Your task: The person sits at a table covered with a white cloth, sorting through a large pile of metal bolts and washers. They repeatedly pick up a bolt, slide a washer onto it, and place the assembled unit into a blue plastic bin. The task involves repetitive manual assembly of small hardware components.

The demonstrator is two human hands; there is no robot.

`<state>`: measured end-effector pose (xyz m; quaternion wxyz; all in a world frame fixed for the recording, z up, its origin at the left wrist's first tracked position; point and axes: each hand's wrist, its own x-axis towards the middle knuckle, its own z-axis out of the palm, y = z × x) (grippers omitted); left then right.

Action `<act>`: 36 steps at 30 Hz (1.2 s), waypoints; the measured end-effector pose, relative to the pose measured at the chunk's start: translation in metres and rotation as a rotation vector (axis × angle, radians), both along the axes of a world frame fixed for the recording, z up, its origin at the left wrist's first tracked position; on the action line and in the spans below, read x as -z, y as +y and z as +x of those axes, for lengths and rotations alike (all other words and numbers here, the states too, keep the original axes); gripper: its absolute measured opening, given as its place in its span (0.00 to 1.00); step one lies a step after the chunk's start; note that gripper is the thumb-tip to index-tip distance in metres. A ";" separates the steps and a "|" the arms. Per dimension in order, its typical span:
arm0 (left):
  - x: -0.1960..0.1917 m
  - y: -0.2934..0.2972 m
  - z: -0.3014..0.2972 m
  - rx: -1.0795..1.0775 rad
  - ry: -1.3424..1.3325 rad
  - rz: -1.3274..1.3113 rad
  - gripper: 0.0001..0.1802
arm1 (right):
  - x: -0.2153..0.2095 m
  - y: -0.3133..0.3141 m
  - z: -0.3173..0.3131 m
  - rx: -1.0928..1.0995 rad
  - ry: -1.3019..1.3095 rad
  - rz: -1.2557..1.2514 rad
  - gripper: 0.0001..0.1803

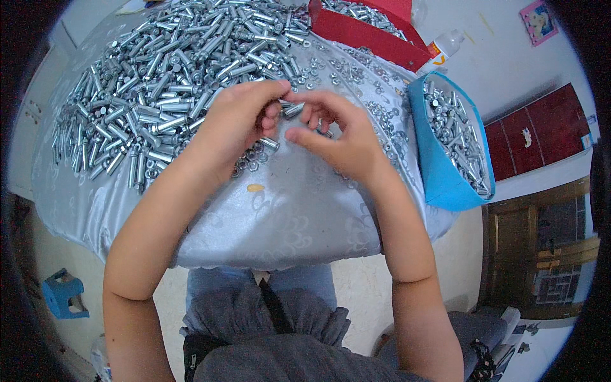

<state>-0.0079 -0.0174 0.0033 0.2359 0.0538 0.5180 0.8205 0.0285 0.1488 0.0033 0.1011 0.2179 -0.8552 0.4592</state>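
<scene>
Above the cloth-covered table my left hand [245, 114] and my right hand [344, 130] meet at the fingertips. The left one is closed, its fingers curled in and its thumb stretched toward the right index finger. My right fingers are bent inward, with the thumb lower and apart from the index finger. Whatever the fingertips pinch is too small or hidden to make out. A shiny metal sleeve [293, 110] shows between the hands; I cannot tell if it is held. Under the left hand lie a bolt [270, 143] and several loose nuts [253, 164].
A big heap of metal sleeve anchor bolts [165, 83] covers the table's left and back. Nuts and washers [388, 121] lie scattered to the right. A red box [369, 38] and a blue fabric bin [445, 181] hold more bolts. Beside the box is a white bottle [449, 43].
</scene>
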 end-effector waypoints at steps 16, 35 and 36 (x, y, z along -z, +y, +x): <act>-0.003 0.000 0.001 -0.023 0.028 -0.061 0.12 | 0.015 -0.021 0.006 -0.150 0.320 0.394 0.13; -0.003 -0.001 0.001 -0.043 0.019 -0.107 0.13 | -0.002 -0.011 0.006 0.102 0.201 0.093 0.09; -0.006 -0.001 0.003 -0.029 0.003 -0.114 0.13 | -0.009 -0.006 0.005 0.152 0.245 0.096 0.08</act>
